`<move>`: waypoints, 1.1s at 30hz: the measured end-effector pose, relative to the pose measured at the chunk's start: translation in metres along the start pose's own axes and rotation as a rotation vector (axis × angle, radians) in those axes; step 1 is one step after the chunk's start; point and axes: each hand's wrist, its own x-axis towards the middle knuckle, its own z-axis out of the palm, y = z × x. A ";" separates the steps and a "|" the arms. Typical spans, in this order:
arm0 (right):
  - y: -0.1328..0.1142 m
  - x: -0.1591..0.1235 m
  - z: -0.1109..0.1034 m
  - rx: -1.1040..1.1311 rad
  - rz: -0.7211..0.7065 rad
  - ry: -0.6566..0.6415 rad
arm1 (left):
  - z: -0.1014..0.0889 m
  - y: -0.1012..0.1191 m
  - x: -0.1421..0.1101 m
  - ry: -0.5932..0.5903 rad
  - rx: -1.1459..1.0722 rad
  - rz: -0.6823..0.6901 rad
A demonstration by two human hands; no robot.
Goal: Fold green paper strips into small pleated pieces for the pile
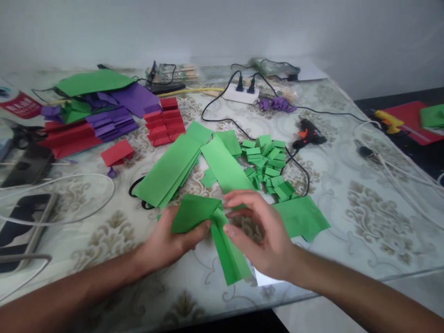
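Both hands work a folded green paper strip (222, 240) just above the table's near edge. My left hand (169, 243) grips its wider left part, thumb pressed on top. My right hand (267, 236) pinches the paper at the fold, fingers curled over it, and the strip's long end hangs down toward me. Just beyond the hands lie a stack of long green strips (169, 169), another green strip (225, 164) and a heap of small green folded pieces (267, 164). A flat green sheet (303, 217) lies right of my right hand.
Red folded pieces (164, 122), purple and red paper (104, 122) and a green sheet (92, 82) lie at the back left. A black glue gun (308, 135) and power strip (241, 95) with trailing cables sit at the back right. Phones (21, 222) and wires lie at the left edge.
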 end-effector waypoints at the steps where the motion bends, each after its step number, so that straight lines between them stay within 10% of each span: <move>1: -0.001 -0.001 -0.001 -0.085 -0.115 -0.001 | 0.000 0.000 0.000 0.051 0.015 0.059; 9: 0.008 -0.007 0.010 -0.515 -0.426 -0.031 | -0.002 -0.012 -0.004 0.173 0.181 0.241; 33: 0.013 -0.001 0.012 -0.723 -0.243 0.145 | 0.002 -0.005 -0.001 0.110 0.288 0.254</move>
